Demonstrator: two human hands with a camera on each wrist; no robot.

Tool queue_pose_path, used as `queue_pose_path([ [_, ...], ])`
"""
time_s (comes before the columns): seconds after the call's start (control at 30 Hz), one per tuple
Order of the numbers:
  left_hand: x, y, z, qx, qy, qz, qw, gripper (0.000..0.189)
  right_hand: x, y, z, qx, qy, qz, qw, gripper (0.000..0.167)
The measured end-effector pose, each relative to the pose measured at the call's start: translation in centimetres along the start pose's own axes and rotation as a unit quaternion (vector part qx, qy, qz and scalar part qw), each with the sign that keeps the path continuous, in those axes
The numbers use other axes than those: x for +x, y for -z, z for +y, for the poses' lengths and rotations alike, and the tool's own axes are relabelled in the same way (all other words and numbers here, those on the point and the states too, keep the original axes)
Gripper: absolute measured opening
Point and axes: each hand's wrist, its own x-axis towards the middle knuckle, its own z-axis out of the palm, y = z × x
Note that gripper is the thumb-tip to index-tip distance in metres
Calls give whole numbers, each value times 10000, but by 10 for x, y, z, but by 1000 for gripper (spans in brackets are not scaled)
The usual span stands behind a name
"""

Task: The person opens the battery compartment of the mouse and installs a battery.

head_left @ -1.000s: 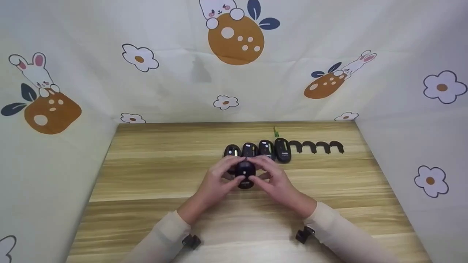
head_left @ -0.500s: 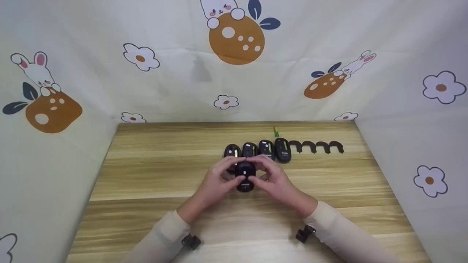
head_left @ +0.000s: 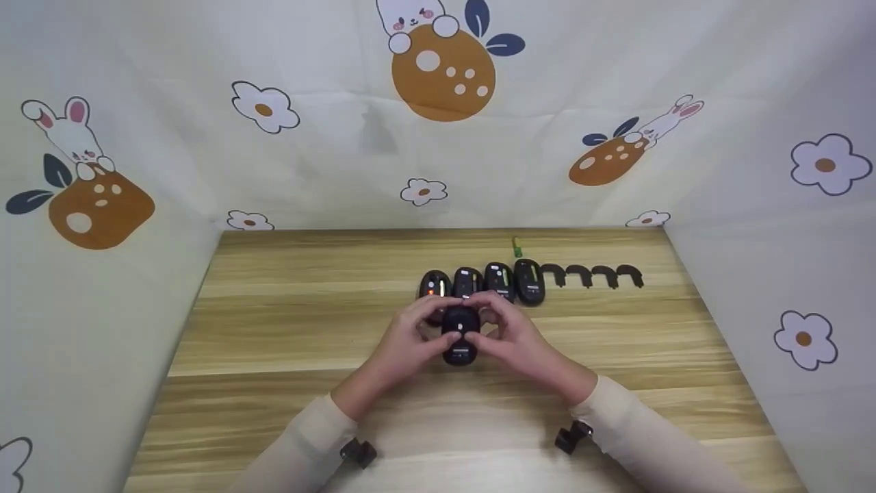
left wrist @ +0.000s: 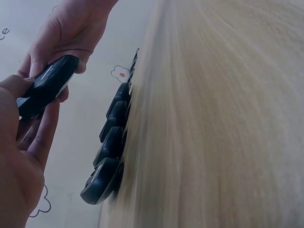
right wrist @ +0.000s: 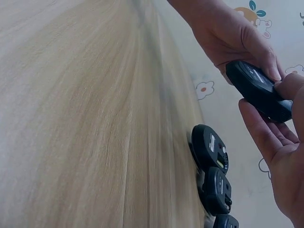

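Note:
Between both hands, raised above the table, is a black computer mouse (head_left: pixel 460 350) with its labelled underside facing up. My left hand (head_left: pixel 409 332) grips its left side, the thumb on the underside and the fingers curled round the far end. On the other side my right hand (head_left: pixel 513 335) holds it in much the same way. In the left wrist view the mouse (left wrist: pixel 51 85) is tilted, well off the wood. The right wrist view shows both thumbs pressing on the mouse (right wrist: pixel 256 90) near its middle. Fingers hide its far end in the head view.
Several upturned black mice (head_left: pixel 529 282) stand in a row just beyond the hands. A red light shows on the leftmost mouse (head_left: pixel 432 282). Several black curved pieces (head_left: pixel 604 276) continue the row rightward. Behind lies a small green and yellow piece (head_left: pixel 517 247). Printed fabric walls (head_left: pixel 328 171) surround the table.
The held mouse has shifted slightly toward the person, and more of its near end shows below the thumbs. Both hands keep their grip. A red light now shows on the leftmost mouse.

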Motion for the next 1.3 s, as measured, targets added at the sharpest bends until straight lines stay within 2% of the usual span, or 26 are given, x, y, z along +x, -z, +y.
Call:
queue_pose_path([
  [0.67,1,1,0,-239,296,-89,9992,46,4,1,0,-255,110,205,9994,45],
  [0.73,2,1,0,-216,294,-77,9993,46,5,1,0,-302,285,287,9987,46],
  [0.8,2,2,0,-233,323,-79,9992,46,6,1,1,-427,642,403,9962,46],
  [0.93,1,0,0,-352,426,-135,9984,45,9,1,1,-808,1420,793,9834,47],
  [1.0,1,-1,-1,-410,464,-169,9979,45,9,1,1,-946,1589,1009,9776,46],
  [1.1,1,-2,-1,-396,452,-223,9979,45,8,3,0,-828,1458,1224,9782,45],
  [1.3,3,-2,-1,-295,410,-272,9984,48,6,10,-2,35,803,1408,9868,41],
])
